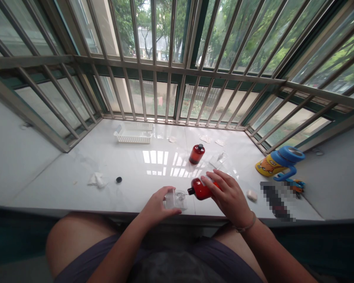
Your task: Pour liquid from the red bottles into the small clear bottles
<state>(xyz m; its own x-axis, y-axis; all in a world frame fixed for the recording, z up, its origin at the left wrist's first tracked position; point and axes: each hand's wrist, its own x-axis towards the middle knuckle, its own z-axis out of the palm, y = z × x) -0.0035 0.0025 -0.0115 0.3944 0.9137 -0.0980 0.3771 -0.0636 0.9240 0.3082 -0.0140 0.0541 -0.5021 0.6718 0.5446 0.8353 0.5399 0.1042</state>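
My right hand (224, 192) is wrapped round a red bottle (201, 189), tipped on its side with its uncapped black neck pointing left. The neck is close to the mouth of a small clear container (176, 199). My left hand (162, 204) grips that container between thumb and fingers, low over the front of the white sill. Whether liquid is flowing between the two I cannot make out. Beyond them stands a second red bottle (196, 154), upright with a black top. A loose black cap (118, 179) lies to the left of my hands.
A white perforated basket (133, 135) sits at the back left. Crumpled white tissue (98, 180) lies at left. A clear item (218, 159) rests behind my right hand. At right are a blue-and-yellow mug (275, 161) and a small pale lump (251, 195). Metal bars (177, 70) line the window.
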